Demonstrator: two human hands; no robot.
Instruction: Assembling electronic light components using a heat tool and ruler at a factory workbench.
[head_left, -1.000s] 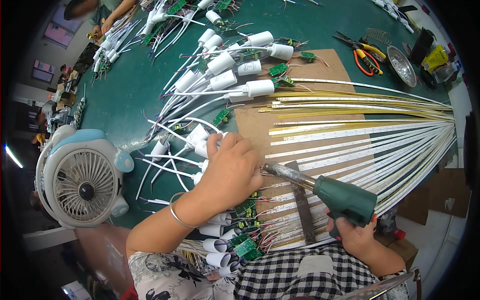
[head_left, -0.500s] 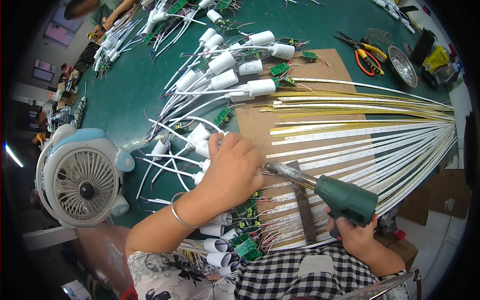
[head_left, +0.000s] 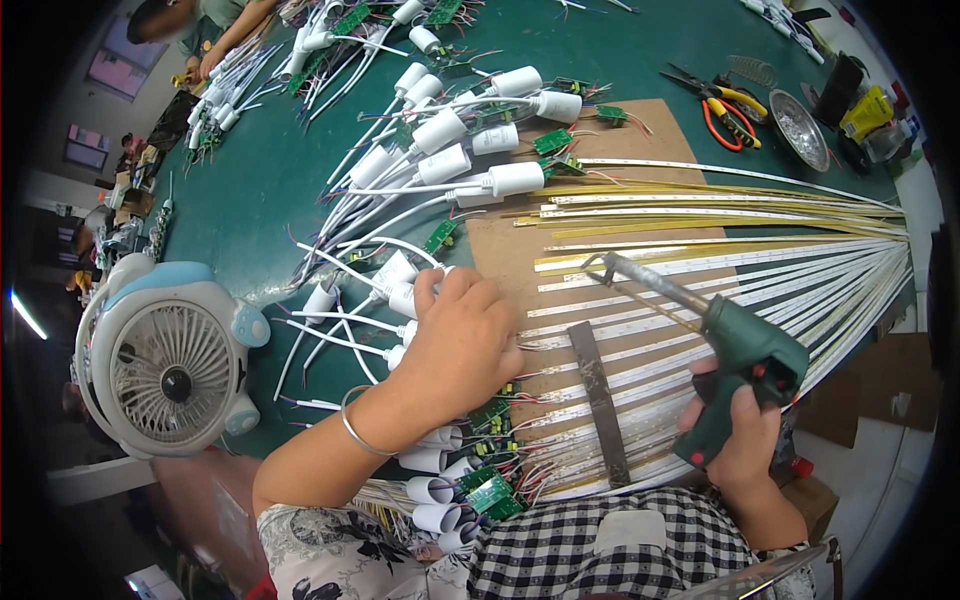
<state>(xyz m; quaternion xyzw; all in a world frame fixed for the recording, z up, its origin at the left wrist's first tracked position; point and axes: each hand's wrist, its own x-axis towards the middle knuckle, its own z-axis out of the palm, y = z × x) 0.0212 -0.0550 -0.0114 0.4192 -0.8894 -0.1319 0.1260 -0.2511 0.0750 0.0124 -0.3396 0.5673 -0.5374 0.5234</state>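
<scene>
Comparing with a second ago: your right hand [head_left: 745,440] has lifted the green soldering gun [head_left: 740,350] and swung its tip up and away from your left hand [head_left: 460,340]. Earlier the tip sat close against the left fingers, low over the strips; now it hangs apart, over the middle of the fan. My reading: one joint is finished or paused, and the iron is clear while you reset.

Left to right:

- White desk fan [head_left: 170,365], well to the left of your left hand, on the green table [head_left: 260,190].
- White cylindrical caps with leads [head_left: 395,290], just beyond the left fingertips; some appear to touch them.
- Left hand flat, palm down, fingers curled together, pressing on the near ends of the LED strips [head_left: 700,265] at the cardboard sheet's [head_left: 500,240] edge. What is pinned under the palm is hidden. Bangle on the wrist.
- Small green circuit boards [head_left: 490,490] just below that wrist.
- Dark metal bar [head_left: 598,395] lying across the strips, between your hands.
- Right hand clamped around the gun's grip; tip up-left of the fist, well apart from the left hand.
</scene>
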